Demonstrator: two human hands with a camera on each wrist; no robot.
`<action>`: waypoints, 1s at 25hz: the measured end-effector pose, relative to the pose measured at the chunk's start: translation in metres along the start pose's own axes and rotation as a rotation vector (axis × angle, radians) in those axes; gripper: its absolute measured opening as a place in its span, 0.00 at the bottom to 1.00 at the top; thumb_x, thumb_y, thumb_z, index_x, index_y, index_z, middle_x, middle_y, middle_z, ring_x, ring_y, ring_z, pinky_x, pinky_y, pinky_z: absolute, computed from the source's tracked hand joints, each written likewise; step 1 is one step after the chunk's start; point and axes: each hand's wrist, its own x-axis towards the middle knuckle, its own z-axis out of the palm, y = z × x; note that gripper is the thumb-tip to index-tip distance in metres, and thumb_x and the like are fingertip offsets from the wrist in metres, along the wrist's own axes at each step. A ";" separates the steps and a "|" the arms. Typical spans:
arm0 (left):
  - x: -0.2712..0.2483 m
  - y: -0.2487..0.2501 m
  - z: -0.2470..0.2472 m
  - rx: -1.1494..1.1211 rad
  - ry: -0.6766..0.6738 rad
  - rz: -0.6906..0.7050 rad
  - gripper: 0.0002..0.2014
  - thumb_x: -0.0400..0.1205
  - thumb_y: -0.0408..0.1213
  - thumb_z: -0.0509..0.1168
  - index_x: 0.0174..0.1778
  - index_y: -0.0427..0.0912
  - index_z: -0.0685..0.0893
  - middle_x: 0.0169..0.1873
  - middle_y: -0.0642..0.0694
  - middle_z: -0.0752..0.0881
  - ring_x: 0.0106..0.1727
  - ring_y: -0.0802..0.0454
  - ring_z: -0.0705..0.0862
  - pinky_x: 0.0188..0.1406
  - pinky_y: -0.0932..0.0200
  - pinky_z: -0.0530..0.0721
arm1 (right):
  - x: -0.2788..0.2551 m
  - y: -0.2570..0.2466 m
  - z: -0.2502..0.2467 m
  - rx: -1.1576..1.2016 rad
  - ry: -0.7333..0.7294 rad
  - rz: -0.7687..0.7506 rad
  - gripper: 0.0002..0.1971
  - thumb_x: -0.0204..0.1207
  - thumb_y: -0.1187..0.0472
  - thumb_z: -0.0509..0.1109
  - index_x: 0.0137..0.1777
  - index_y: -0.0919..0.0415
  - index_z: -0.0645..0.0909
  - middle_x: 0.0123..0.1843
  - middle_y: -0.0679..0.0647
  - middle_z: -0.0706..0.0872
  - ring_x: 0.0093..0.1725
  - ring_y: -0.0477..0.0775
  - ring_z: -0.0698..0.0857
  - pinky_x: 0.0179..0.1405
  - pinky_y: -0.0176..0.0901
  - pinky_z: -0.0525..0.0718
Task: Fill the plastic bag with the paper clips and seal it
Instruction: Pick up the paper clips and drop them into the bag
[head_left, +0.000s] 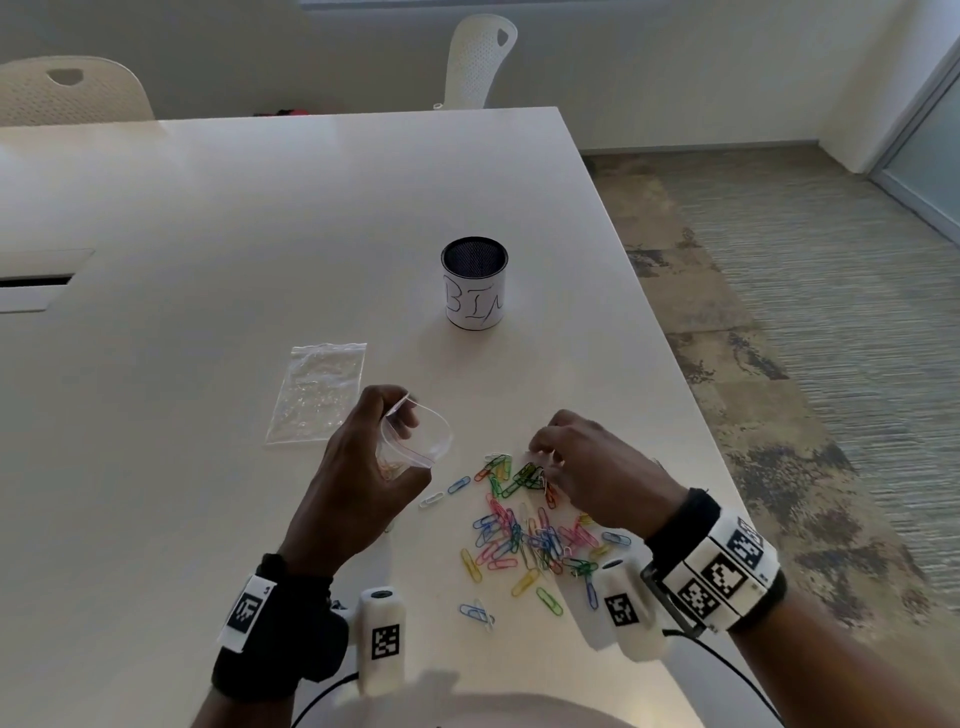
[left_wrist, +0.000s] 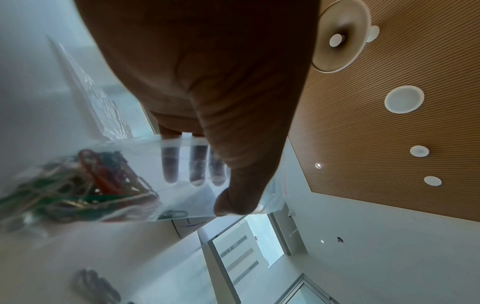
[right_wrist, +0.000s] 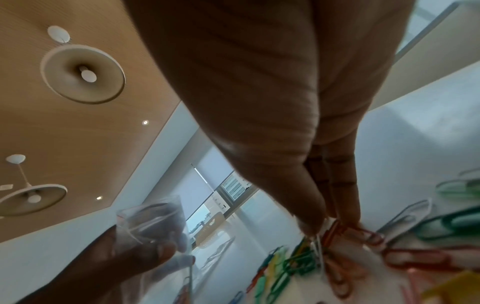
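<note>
My left hand (head_left: 363, 467) holds a small clear plastic bag (head_left: 415, 436) upright with its mouth open, thumb outside and fingers inside. In the left wrist view the bag (left_wrist: 182, 197) holds several coloured clips (left_wrist: 78, 185) at its bottom. Coloured paper clips (head_left: 524, 540) lie scattered on the white table (head_left: 260, 234) to the right of the bag. My right hand (head_left: 576, 467) is down on the far side of the pile, fingertips pinching a few clips (right_wrist: 335, 232). The right wrist view shows the left hand (right_wrist: 116, 257) and the bag (right_wrist: 153, 218).
A second clear bag (head_left: 317, 392) lies flat on the table left of my left hand. A mesh cup with a white label (head_left: 474, 283) stands behind the pile. The table's right edge (head_left: 670, 332) runs close to the clips. White chairs (head_left: 480, 60) stand at the far side.
</note>
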 end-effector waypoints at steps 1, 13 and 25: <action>0.000 0.000 0.000 0.002 0.000 0.001 0.31 0.74 0.28 0.82 0.66 0.52 0.75 0.54 0.59 0.84 0.58 0.52 0.86 0.55 0.44 0.91 | -0.001 -0.003 0.000 0.019 -0.035 -0.010 0.17 0.84 0.60 0.73 0.72 0.56 0.83 0.67 0.50 0.80 0.62 0.51 0.85 0.58 0.36 0.80; -0.006 0.004 -0.003 -0.013 0.002 -0.021 0.31 0.75 0.31 0.82 0.67 0.52 0.74 0.55 0.56 0.84 0.59 0.51 0.86 0.56 0.45 0.93 | 0.010 -0.023 0.002 -0.077 -0.064 -0.200 0.36 0.74 0.54 0.82 0.82 0.46 0.74 0.78 0.47 0.76 0.73 0.49 0.77 0.71 0.45 0.82; -0.005 0.002 -0.003 -0.011 0.010 -0.009 0.32 0.75 0.31 0.82 0.67 0.55 0.73 0.55 0.58 0.84 0.58 0.54 0.86 0.55 0.47 0.93 | -0.003 -0.026 0.020 -0.170 -0.019 -0.311 0.10 0.86 0.56 0.69 0.64 0.53 0.86 0.62 0.51 0.84 0.59 0.48 0.83 0.60 0.45 0.88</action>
